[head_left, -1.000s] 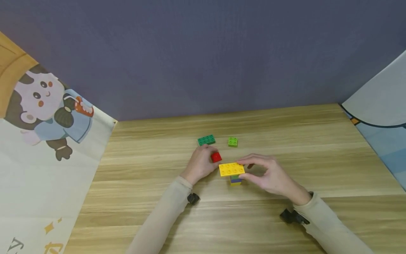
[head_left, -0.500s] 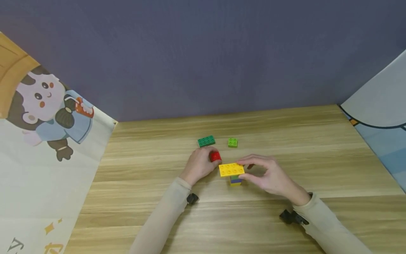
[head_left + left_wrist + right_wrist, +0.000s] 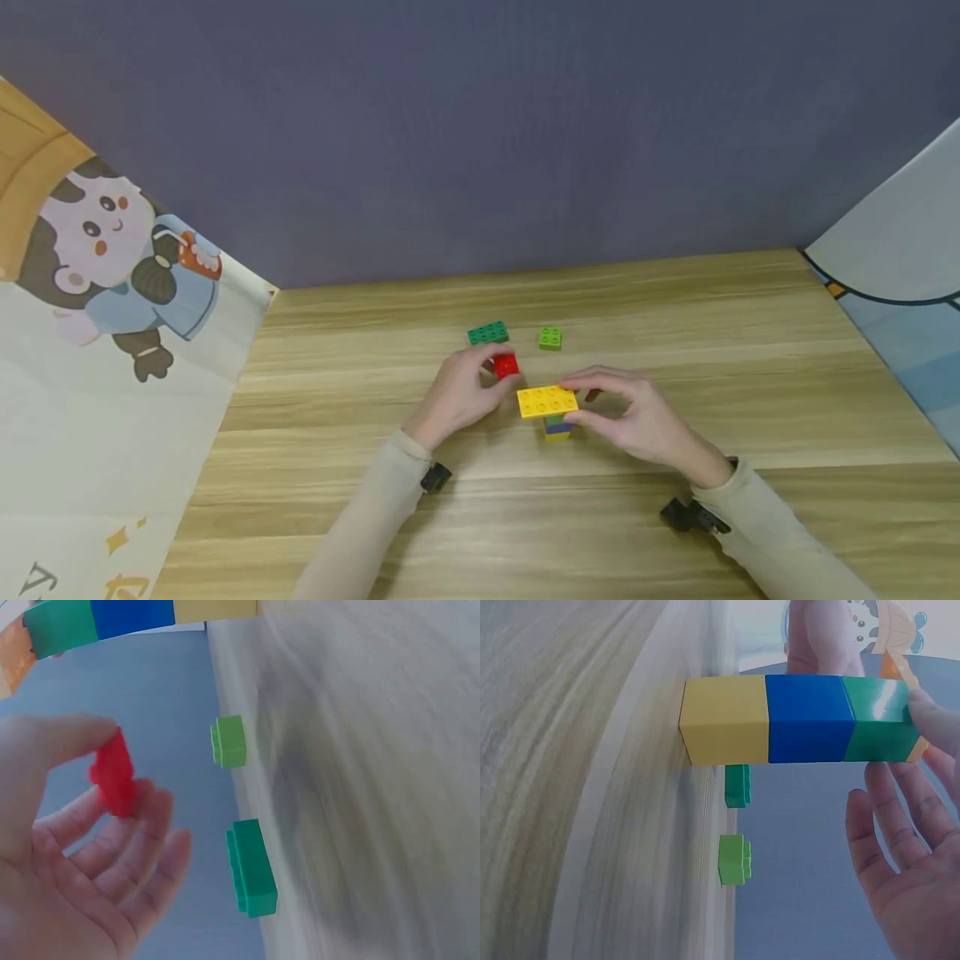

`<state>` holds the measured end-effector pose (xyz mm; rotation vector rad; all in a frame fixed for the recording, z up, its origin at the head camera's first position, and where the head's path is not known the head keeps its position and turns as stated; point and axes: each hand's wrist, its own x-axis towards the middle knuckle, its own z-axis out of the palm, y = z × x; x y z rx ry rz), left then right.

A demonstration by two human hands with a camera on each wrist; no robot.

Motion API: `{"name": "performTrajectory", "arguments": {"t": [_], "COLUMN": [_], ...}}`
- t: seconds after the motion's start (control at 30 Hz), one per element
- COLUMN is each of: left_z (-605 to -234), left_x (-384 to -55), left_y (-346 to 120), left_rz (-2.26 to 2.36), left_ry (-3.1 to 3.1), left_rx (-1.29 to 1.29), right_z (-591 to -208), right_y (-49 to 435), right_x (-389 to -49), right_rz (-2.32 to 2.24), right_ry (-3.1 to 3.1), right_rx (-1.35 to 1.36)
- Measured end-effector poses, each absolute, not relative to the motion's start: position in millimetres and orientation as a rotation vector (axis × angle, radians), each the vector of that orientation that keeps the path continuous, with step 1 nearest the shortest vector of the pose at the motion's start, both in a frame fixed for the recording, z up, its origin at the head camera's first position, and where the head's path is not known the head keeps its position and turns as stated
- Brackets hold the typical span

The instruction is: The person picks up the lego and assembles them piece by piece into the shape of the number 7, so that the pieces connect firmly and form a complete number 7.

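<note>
My left hand (image 3: 459, 393) pinches a small red building brick (image 3: 506, 365) between thumb and fingers; the left wrist view has this red brick (image 3: 115, 776) held up off the table. Just to its right, a wide yellow building brick (image 3: 547, 402) tops an upright stack. My right hand (image 3: 639, 415) grips the yellow brick's right end with thumb and index finger. Below it, the right wrist view has a green brick (image 3: 881, 718), a blue brick (image 3: 810, 718) and a pale yellow brick (image 3: 726, 720) at the bottom, on the table. The remaining right fingers are spread.
A dark green brick (image 3: 487, 332) lies behind my left hand, and a lime green brick (image 3: 550, 338) lies to its right. Both rest on the wooden table (image 3: 337, 375). A dark blue panel (image 3: 480, 142) rises at the table's back edge, with printed panels at both sides.
My left hand has drawn slightly left and lifted with the red brick, whose top is more exposed. My right hand and the stack have stayed in place.
</note>
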<state>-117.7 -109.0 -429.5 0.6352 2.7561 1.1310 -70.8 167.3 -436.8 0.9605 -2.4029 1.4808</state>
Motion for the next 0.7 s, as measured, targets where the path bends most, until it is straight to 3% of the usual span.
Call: {"name": "performTrajectory", "arguments": {"t": [0.7], "left_z": [-423.4], "left_x": [-94.2], "left_y": [-128.3], "left_rz": [1.376], "left_ry": [2.637], "left_rx": [0.800], "right_z": [-437.5], "right_y": [167.5], "right_x": [-69.0], "right_rz": [1.526], "right_ry": [-2.415], "right_rx": [0.935]}}
